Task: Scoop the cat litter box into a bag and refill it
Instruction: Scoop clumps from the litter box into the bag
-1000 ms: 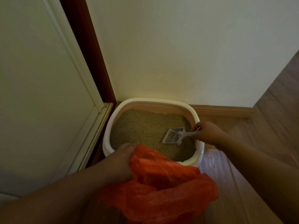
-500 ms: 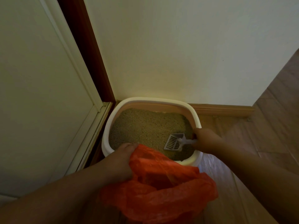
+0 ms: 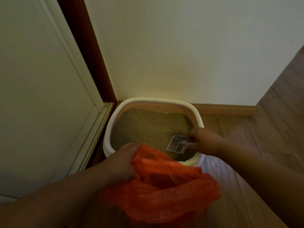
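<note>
A white-rimmed litter box stands in the corner, filled with tan litter. My right hand grips the handle of a white slotted scoop, whose head lies in the litter at the near right of the box. My left hand holds the rim of an orange plastic bag, which hangs open just in front of the box. The bag hides the box's near edge.
A pale door and its dark wooden frame stand to the left. A white wall with a wooden skirting board runs behind the box. Wooden flooring stretches to the right.
My right hand has drawn the scoop from the middle right of the box toward the near right corner and lower into the litter. My left hand and the bag have stayed in place.
</note>
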Motion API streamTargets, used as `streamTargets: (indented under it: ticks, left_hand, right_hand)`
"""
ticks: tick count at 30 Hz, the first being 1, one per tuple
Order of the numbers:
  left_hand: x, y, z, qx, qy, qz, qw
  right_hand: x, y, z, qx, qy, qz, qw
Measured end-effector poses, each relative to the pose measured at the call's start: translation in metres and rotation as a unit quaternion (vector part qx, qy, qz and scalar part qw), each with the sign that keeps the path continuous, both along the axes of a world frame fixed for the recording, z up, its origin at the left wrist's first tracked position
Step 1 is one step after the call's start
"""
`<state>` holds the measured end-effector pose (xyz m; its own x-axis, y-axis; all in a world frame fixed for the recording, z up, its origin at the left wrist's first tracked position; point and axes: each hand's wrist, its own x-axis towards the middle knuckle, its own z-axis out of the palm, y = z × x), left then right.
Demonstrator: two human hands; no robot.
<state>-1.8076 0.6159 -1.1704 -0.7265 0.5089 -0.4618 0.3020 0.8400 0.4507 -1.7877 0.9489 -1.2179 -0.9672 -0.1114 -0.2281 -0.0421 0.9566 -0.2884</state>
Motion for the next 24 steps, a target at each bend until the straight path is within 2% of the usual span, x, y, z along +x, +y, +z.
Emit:
streamTargets:
  ticks: [4,6,13,19,24]
  left_hand:
    - [0.0,0.002,0.003,0.022,0.027,0.0,0.999]
    - [0.0,0.003,0.005,0.028,0.038,0.005,0.999]
    - [0.006,0.013,0.016,0.049,0.05,0.006,0.997]
    - [-0.001,0.013,0.038,-0.044,-0.035,-0.005,0.998]
    - [-0.005,0.009,0.05,-0.154,-0.018,-0.053,0.987]
  right_hand:
    - [0.0,-0.015,0.006,-0.019,-0.08,0.052,0.995]
    - [0.002,-0.025,0.004,0.007,-0.114,0.085,0.99]
    - [0.0,-0.049,0.008,0.025,-0.144,0.115,0.983]
    - [0.004,-0.053,0.031,-0.039,-0.12,0.042,0.991]
    - [0.005,-0.059,0.056,-0.049,-0.087,-0.016,0.995]
